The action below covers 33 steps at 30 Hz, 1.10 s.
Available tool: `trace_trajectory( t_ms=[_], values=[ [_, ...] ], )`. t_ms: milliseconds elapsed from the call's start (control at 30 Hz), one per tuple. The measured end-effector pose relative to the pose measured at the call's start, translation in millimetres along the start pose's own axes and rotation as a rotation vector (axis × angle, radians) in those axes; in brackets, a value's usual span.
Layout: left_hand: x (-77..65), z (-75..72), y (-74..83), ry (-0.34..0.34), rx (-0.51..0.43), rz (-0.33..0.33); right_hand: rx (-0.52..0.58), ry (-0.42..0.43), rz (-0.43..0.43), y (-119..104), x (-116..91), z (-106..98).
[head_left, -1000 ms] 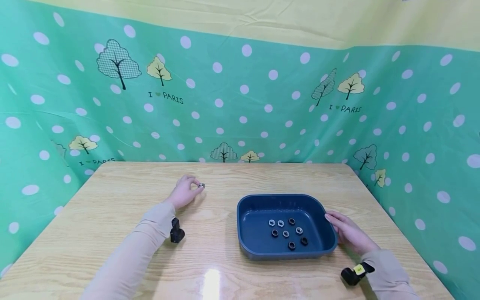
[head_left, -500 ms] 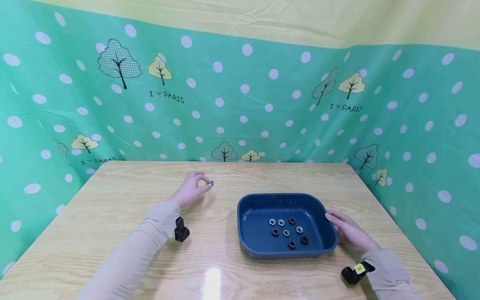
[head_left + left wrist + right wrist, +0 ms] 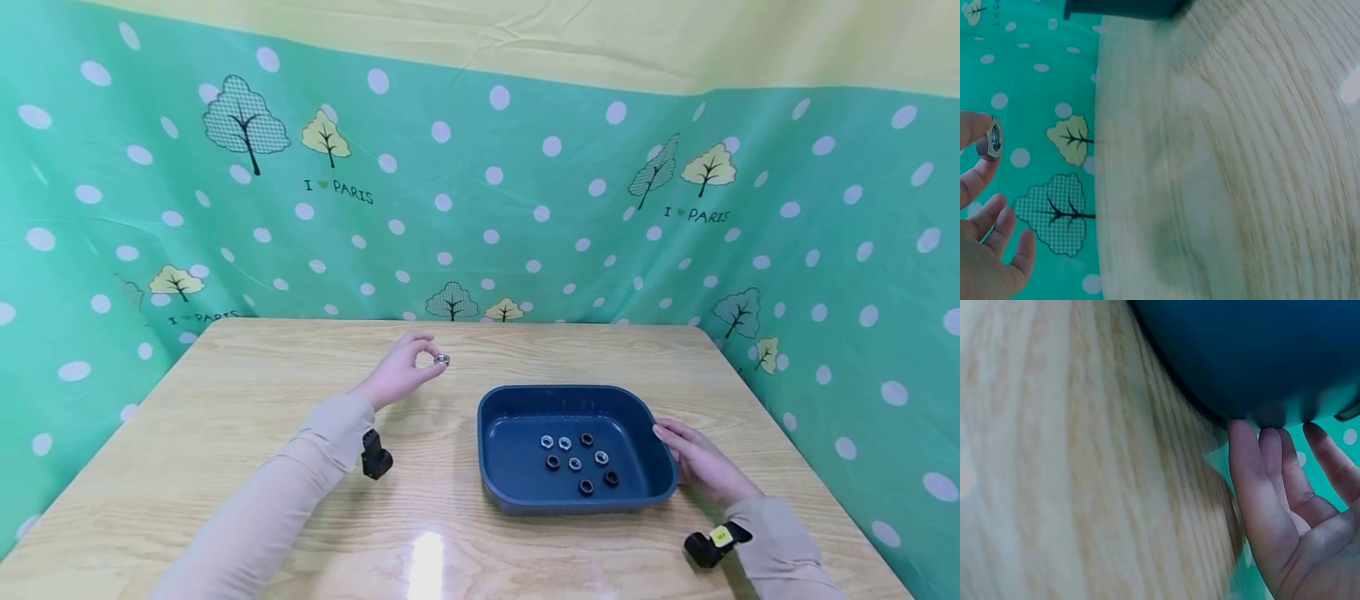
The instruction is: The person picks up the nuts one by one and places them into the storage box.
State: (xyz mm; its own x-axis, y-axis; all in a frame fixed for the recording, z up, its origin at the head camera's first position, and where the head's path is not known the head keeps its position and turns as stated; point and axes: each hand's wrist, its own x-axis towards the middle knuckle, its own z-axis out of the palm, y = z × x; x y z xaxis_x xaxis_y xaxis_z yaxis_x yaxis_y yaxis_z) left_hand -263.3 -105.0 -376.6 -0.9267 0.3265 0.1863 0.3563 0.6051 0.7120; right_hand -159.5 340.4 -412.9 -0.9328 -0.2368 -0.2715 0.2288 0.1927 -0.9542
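Note:
Between thumb and fingertip, my left hand (image 3: 402, 372) pinches a silver hex nut (image 3: 442, 360), raised above the table to the left of the bin. The left wrist view shows the nut (image 3: 990, 142) with its threaded hole sideways and the other fingers spread below. My right hand (image 3: 703, 464) is at the right end of a dark blue rectangular bin (image 3: 498, 500). In the right wrist view its fairly straight fingers (image 3: 1249, 475) touch the outer wall. Several nuts lie spread on the bin's floor, some silver (image 3: 574, 464), others dark (image 3: 586, 487).
The bin stands on a light wood-grain table (image 3: 262, 400), right of centre. A green dotted curtain (image 3: 420, 167) with tree prints hangs behind the table and along its sides. Black wrist cameras sit on the left (image 3: 375, 455) and right (image 3: 708, 546) sleeves.
My left hand has moved right and slightly farther back, carrying the pinched nut. My right hand and the bin stay in place, with the nuts inside unmoved.

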Motion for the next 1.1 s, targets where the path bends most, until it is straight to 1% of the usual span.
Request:
trace_trajectory(
  t_ms=[133,300,433,567,733,833,967,1100],
  values=[
    [1.9,2.1,11.7,-0.004,-0.004,0.029,-0.007,-0.004,0.001,0.1,-0.4,-0.5],
    [4.0,4.7,25.0,-0.046,-0.001,0.056,-0.006,-0.003,0.003,0.3,-0.5,-1.0],
    [7.6,6.7,35.0,-0.066,0.018,0.105,-0.005,0.005,0.009,0.7,-0.5,-0.7],
    [11.2,8.7,47.2,-0.082,0.026,0.138,-0.004,0.009,0.014,0.7,-0.2,-0.1],
    [16.1,13.9,63.1,-0.111,0.005,0.148,-0.005,0.009,0.012,1.1,-0.4,-0.2],
    [18.6,18.3,72.7,-0.121,-0.009,0.156,0.018,-0.011,0.001,3.1,0.0,-1.9],
    [22.0,24.5,84.4,-0.135,0.009,0.18,0.039,-0.023,-0.002,3.6,0.6,-2.6],
    [26.1,30.5,95.4,-0.142,0.014,0.198,0.013,-0.001,0.009,0.1,0.6,-0.8]
  ],
)
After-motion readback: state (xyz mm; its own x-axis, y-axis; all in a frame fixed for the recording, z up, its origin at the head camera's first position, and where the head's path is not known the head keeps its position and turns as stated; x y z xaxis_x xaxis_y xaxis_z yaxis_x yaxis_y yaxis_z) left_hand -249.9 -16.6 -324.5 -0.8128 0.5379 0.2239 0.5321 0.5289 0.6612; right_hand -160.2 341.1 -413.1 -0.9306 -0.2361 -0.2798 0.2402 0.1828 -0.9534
